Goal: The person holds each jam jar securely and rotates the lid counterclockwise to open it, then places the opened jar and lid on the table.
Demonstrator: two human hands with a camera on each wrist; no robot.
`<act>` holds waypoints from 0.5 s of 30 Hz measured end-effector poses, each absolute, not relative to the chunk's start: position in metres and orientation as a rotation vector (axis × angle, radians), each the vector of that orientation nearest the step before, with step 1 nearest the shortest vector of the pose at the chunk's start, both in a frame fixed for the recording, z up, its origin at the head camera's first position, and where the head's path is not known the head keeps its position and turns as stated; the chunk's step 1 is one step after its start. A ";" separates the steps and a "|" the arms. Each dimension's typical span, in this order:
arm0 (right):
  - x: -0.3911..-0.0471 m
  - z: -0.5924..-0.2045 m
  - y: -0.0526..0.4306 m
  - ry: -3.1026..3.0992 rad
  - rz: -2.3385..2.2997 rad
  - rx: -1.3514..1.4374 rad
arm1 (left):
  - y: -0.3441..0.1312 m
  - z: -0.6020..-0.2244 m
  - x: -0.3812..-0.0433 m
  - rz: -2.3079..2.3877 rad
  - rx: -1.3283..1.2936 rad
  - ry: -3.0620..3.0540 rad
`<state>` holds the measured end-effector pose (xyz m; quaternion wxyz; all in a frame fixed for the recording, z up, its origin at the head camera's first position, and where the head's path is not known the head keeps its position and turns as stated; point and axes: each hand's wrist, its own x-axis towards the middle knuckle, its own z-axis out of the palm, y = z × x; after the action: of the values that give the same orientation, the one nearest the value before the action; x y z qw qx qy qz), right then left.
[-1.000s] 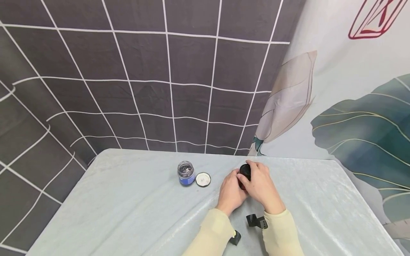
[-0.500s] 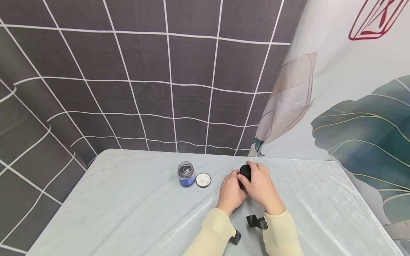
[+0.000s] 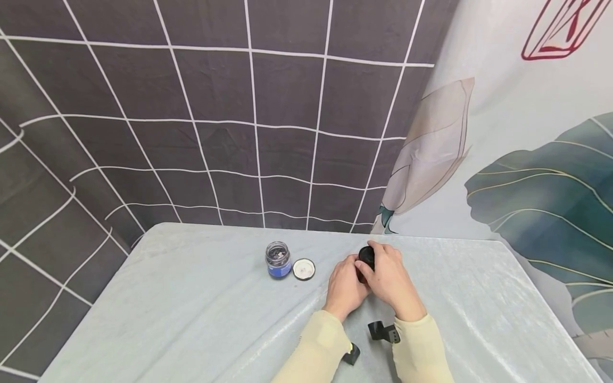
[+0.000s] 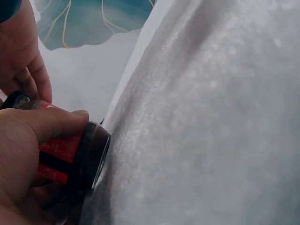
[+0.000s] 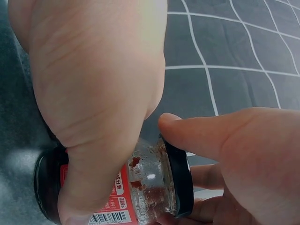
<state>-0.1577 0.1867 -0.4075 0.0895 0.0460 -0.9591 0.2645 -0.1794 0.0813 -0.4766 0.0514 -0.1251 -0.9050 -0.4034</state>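
Note:
A glass jar [image 5: 149, 187] with a red label and a black lid [image 5: 180, 178] stands near the table's back edge. My left hand [image 3: 346, 287] grips its body, with the thumb lying across the label in both wrist views. On the lid are the curled fingers and thumb of my right hand [image 3: 392, 276]. Reddish bits cling to the inside of the glass. The lid is seated on the jar's mouth; whether it is tight, I cannot tell. In the head view, the hands cover most of the jar's body.
Left of the hands stands an uncovered glass jar [image 3: 279, 260] with a blue label. Beside it a lid [image 3: 304, 269] lies with its white inside up. A pale cloth covers the table [image 3: 191, 308]. Black wrist mounts [image 3: 383, 331] sit by the cuffs. Hanging cloths rise behind.

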 end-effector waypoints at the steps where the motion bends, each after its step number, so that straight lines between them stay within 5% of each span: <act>1: -0.158 -0.408 0.187 -2.849 0.783 0.138 | 0.082 -0.477 -0.180 -1.224 -0.382 -2.750; 15: -0.158 -0.407 0.185 -2.834 0.771 0.153 | 0.081 -0.475 -0.181 -1.239 -0.385 -2.740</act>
<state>-0.1578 0.1855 -0.4069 0.1001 0.0519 -0.9588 0.2607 -0.1807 0.0809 -0.4755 0.0549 -0.1268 -0.9024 -0.4082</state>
